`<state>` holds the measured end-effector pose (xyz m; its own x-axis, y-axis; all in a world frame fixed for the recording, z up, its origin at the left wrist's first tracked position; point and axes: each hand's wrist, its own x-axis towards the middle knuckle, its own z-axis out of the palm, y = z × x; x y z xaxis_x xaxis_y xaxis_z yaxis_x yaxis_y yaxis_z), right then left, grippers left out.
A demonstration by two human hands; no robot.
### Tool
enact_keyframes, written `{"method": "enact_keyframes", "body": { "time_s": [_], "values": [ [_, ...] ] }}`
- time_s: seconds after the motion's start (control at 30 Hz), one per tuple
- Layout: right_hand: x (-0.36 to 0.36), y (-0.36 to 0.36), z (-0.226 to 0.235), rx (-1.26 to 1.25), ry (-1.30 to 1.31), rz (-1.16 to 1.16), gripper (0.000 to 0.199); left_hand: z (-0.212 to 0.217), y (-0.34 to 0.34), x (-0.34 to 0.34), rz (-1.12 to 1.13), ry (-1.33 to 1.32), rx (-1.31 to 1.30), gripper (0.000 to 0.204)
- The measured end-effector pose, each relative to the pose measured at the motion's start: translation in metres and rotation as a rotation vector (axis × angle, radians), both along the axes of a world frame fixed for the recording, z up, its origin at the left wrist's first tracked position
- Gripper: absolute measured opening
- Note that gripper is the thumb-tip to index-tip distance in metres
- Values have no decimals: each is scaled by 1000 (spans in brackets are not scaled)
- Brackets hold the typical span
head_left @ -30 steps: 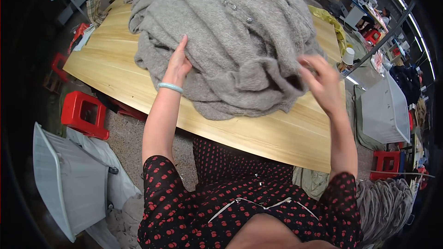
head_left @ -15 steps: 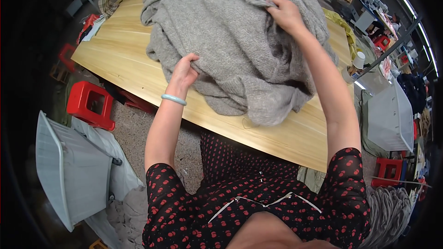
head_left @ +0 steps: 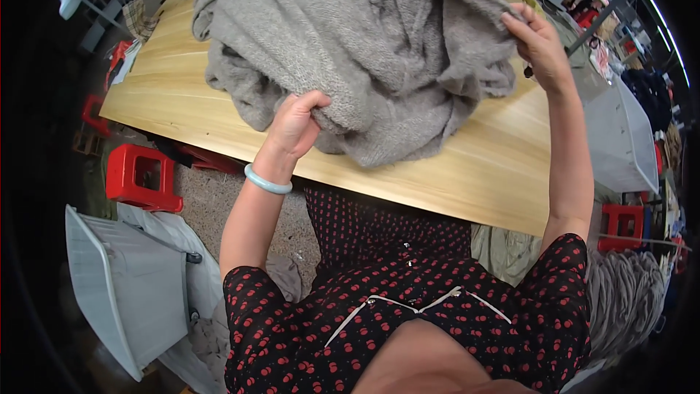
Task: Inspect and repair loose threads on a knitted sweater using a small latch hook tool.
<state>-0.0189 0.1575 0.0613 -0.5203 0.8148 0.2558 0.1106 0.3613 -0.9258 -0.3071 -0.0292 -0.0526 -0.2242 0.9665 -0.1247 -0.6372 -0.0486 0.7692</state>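
A large heap of soft grey knit fabric (head_left: 313, 51) lies bunched in folds over the wooden table (head_left: 157, 80). My left hand (head_left: 297, 122) is closed at the heap's near left edge, pinching a fold between thumb and fingers, with a pale green bangle (head_left: 267, 181) round the wrist. Out to the right, my right hand (head_left: 541, 44) grips an edge of a grey knit garment and holds it stretched up off the heap. How the garment parts from the rest of the heap cannot be made out.
At the left stand a red plastic stool (head_left: 142, 179) and a grey-white wheeled bin (head_left: 135, 284). Another pale bin (head_left: 620, 135) and a red stool (head_left: 621, 225) are at the right, above stacked grey knits (head_left: 625, 295). A white lamp (head_left: 71, 4) rises beyond the table's left end.
My right hand has swung outward to the right, drawing the garment's edge with it. The cloth's near edge has shifted and refolded. My left hand keeps its pinch, slightly lower.
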Motion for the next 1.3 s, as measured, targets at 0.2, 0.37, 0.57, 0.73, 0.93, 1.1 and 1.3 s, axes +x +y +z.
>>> {"method": "enact_keyframes", "body": {
  "time_s": [0.2,0.37,0.57,0.73,0.93,1.1,1.3],
  "values": [
    [77,-30,1,32,25,-107,15,16,-27,41,-106,173,-6,32],
    [130,-66,-36,51,-21,-120,15,-32,-44,90,-328,251,-248,48],
    [162,-74,-95,3,-191,-226,16,-99,-46,100,-584,793,-464,35],
    [156,-68,-131,12,-459,-307,17,-96,-26,69,-400,1047,-320,42],
    [91,-73,-170,355,-476,-289,43,-55,-34,41,-401,1393,-362,48],
    [51,-96,-194,439,-471,-164,57,-10,-32,23,-1,1519,-384,40],
    [38,-87,-223,482,-493,-259,40,18,16,-75,625,1703,-257,29]
  ]
}}
